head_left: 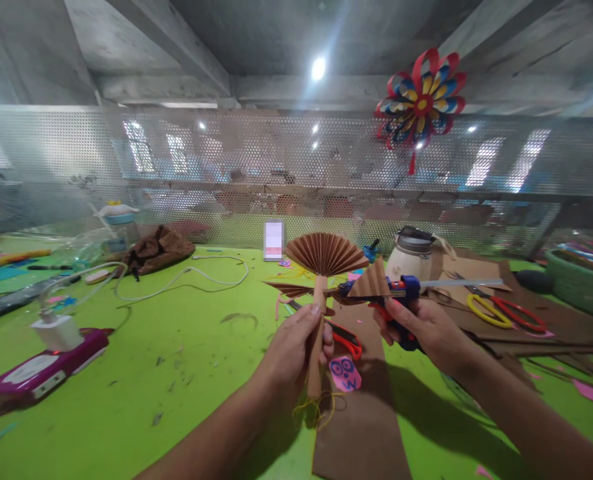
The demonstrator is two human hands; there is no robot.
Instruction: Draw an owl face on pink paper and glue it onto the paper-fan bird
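Note:
Brown pleated paper forms a fan-shaped piece point(326, 253) at the top of a flat brown stick point(315, 360), with smaller pleated pieces at both sides. My left hand point(299, 340) is wrapped round the stick below the fan. My right hand point(416, 323) grips a blue and orange glue gun point(407, 290), a clear glue stick point(461, 284) poking out of its back. The gun's front is partly hidden behind the right pleated piece point(371, 283), close to the stick's top. Beneath the hands lie a brown cardboard strip point(361, 427), a red cutter point(345, 339) and a pink paper face point(345, 374).
A purple power strip point(46, 367) with a white charger is at the left. A phone point(273, 241) stands by the perforated screen. At the right are a jar point(410, 257), scissors point(519, 315), cardboard and a green basket point(579, 283).

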